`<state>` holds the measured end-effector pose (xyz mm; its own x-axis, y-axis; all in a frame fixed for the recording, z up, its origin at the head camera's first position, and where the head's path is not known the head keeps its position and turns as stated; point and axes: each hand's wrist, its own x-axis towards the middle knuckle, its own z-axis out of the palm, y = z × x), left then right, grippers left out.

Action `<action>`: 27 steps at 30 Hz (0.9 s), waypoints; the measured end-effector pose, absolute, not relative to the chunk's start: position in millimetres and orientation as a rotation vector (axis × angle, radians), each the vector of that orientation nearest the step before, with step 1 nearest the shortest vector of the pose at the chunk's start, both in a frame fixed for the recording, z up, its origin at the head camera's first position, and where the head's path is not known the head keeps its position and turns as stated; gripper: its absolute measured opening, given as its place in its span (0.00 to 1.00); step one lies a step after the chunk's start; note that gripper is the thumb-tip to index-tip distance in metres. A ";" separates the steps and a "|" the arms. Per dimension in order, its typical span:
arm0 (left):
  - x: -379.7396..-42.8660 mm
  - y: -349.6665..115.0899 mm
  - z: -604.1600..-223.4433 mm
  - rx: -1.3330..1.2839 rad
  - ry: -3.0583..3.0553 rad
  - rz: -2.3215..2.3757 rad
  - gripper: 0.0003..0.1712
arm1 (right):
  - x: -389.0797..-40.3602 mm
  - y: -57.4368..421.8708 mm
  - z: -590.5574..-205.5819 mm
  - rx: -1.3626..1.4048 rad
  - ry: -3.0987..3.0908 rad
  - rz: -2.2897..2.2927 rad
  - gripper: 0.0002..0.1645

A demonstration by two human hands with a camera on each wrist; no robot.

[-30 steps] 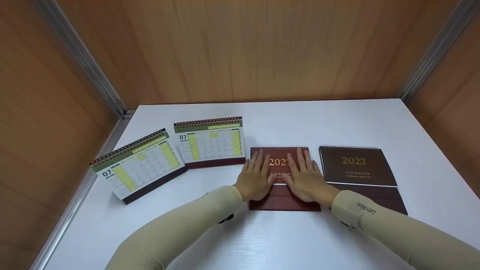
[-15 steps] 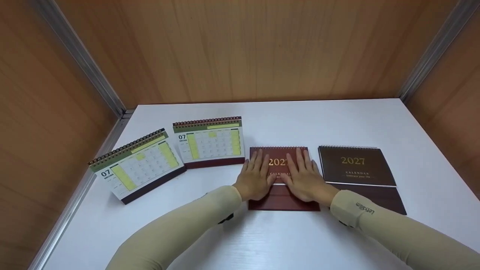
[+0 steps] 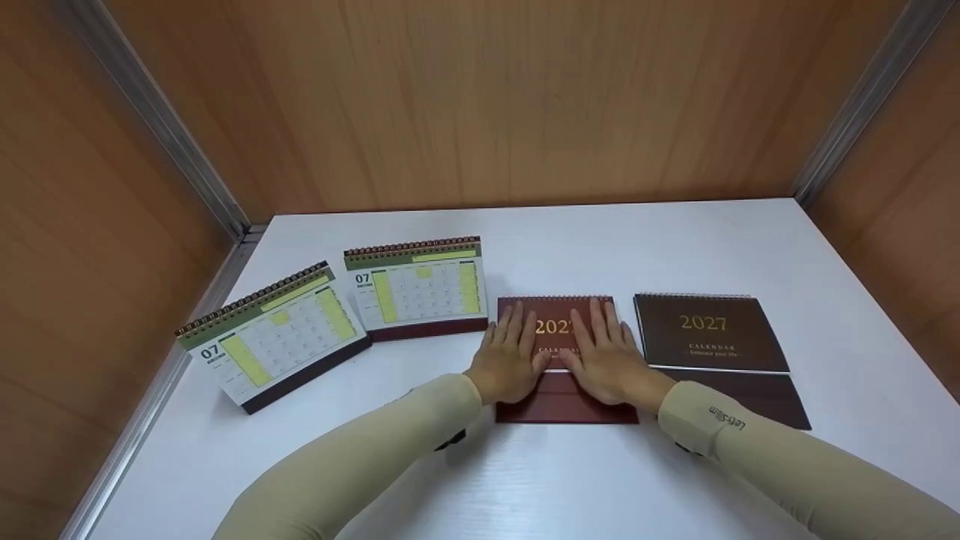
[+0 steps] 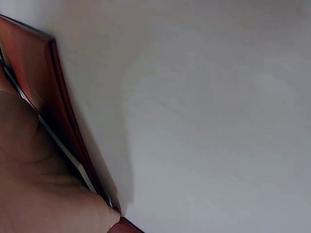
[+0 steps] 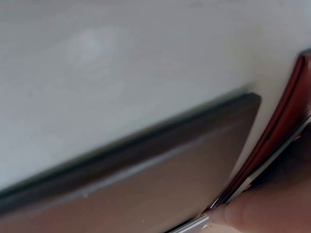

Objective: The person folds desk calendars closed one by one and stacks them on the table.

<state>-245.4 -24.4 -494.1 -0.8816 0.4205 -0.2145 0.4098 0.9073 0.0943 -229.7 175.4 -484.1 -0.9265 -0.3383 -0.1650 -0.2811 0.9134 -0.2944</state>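
Note:
A dark red 2027 desk calendar (image 3: 566,401) lies flat on the table, with its spiral binding at the far edge. My left hand (image 3: 510,364) rests on its left side, fingers straight and pointing away from me. On its right side my right hand (image 3: 611,364) lies in the same way, fingers straight and a little spread. Between the hands part of the gold lettering shows. In the left wrist view the red calendar's edge (image 4: 65,97) runs beside the palm. To the right lies a dark brown 2027 calendar (image 3: 712,337), close to my right hand.
Two desk calendars stand open at a 07 page on the left: one angled calendar (image 3: 277,337) nearer me, one calendar (image 3: 420,292) farther back. The white table (image 3: 510,480) is enclosed by wooden panels (image 3: 480,97) with metal corner posts (image 3: 172,127).
The head view has shifted very slightly. Both hands stay on the red calendar, and the other calendars keep their places.

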 end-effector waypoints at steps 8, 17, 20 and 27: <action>-246.0 -24.6 -493.4 0.620 2.854 0.056 0.43 | -231.4 175.3 -483.9 -0.475 2.848 -0.431 0.46; -244.4 -25.4 -494.5 0.641 2.867 0.083 0.43 | -234.7 178.1 -491.2 -0.486 2.847 -0.453 0.48; -244.7 -24.3 -493.1 0.634 2.859 0.078 0.43 | -235.3 179.2 -493.6 -0.484 2.852 -0.459 0.48; -243.1 -25.2 -484.8 0.635 2.830 0.074 0.44 | -234.5 180.2 -485.7 -0.510 2.807 -0.498 0.48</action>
